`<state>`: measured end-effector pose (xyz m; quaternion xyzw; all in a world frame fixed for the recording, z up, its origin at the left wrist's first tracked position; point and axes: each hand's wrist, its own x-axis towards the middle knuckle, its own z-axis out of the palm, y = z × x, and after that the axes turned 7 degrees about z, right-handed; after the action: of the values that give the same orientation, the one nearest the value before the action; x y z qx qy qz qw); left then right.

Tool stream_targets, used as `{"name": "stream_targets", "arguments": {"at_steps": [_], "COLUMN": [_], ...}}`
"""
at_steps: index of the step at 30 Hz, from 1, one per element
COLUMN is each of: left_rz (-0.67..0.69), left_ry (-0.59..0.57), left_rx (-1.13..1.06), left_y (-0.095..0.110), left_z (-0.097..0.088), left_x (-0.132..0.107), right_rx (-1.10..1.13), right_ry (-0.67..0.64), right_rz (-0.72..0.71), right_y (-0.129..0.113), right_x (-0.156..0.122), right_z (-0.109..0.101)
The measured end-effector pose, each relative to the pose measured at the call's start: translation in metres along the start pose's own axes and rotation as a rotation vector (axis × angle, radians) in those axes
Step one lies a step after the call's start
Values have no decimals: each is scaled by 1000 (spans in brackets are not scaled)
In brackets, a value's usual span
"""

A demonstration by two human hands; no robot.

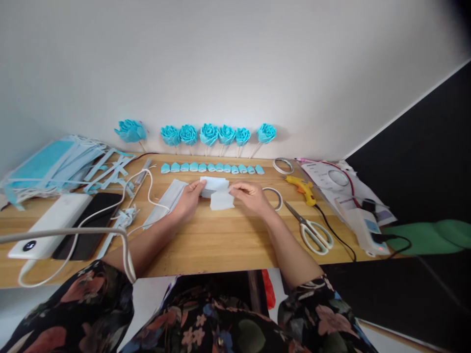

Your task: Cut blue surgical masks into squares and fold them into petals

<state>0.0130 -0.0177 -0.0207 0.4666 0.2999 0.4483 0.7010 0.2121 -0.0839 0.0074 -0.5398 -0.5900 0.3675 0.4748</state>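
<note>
My left hand [189, 198] grips a small stack of pale fabric pieces [214, 183] by its left side, above the table's middle. A white piece of thin fabric [222, 200] hangs lower at the front of the stack, its upper right edge pinched by my right hand [249, 195]. Whether this piece is separate from the stack I cannot tell. Just beyond my hands lies a row of small folded blue petals [211, 167]. Left of my left hand a pale folded mask [170, 196] lies flat, partly covered by my hand.
Blue fabric roses [209, 134] on sticks lean against the wall. At left are face masks [40, 164], a white power bank [55, 225], a dark phone [88, 225] and a looping cable [128, 245]. Tape [281, 196], scissors [312, 233], a yellow glue gun [303, 189] and a power strip [362, 230] lie right.
</note>
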Motion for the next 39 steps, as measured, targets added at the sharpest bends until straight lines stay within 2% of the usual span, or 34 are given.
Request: {"name": "stream_targets", "arguments": {"at_steps": [2, 7, 10, 18, 26, 29, 35, 39], "left_rz": [-23, -23, -27, -32, -43, -47, -49, -51], "left_ry": [-29, -115, -155, -175, -166, -156, -96, -104], "left_rx": [-33, -104, -140, -157, -113, -97, -81, -51], "left_y": [0, 1, 2, 5, 7, 5, 1, 2], "left_z": [2, 4, 6, 8, 7, 6, 5, 4], "left_x": [-1, -3, -4, -6, -6, -5, -4, -4], "right_rx": [-14, -57, -27, -60, -117, -173, -355, -428], "right_ry": [9, 156, 173, 246, 282, 276, 312, 364], "right_rz": [19, 66, 64, 91, 59, 25, -164, -195], "right_y": [4, 17, 20, 20, 20, 18, 16, 18], "right_x": [0, 3, 4, 7, 5, 3, 3, 4], "right_z": [5, 11, 10, 8, 9, 9, 7, 7]}}
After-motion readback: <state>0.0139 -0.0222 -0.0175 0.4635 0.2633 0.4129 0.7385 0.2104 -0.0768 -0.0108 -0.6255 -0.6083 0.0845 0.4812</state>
